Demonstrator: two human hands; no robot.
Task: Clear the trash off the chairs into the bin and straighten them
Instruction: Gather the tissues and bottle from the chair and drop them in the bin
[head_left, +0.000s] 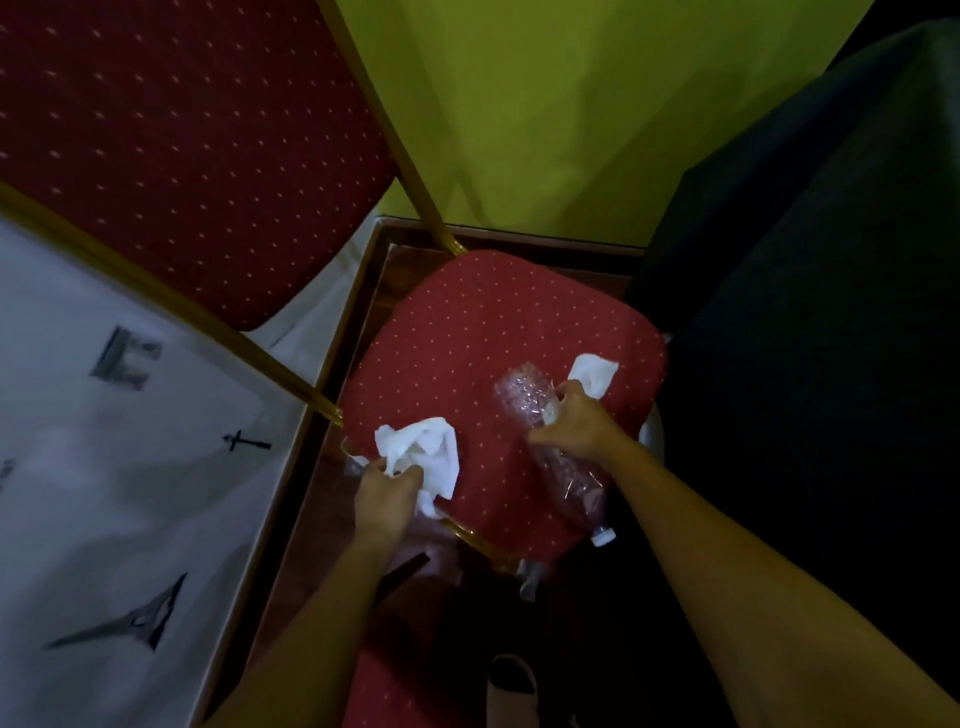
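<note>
A red dotted chair seat (467, 332) with a gold frame lies below me, its tall backrest (171, 140) rising at the upper left. My left hand (387, 499) is closed on a crumpled white tissue (423, 452) at the seat's front left edge. My right hand (571, 423) grips a crushed clear plastic bottle (524, 400) lying across the seat's right side, its white cap (602, 536) hanging past the front edge. A second white tissue (592, 375) lies just beyond my right fingers; whether they touch it is unclear.
A bed with a white printed sheet (104, 493) and dark wooden frame borders the left. A dark upholstered piece (810, 312) stands on the right, against a green wall (545, 104). Another red seat (384, 691) and a sandal (511, 680) are at the bottom. No bin is visible.
</note>
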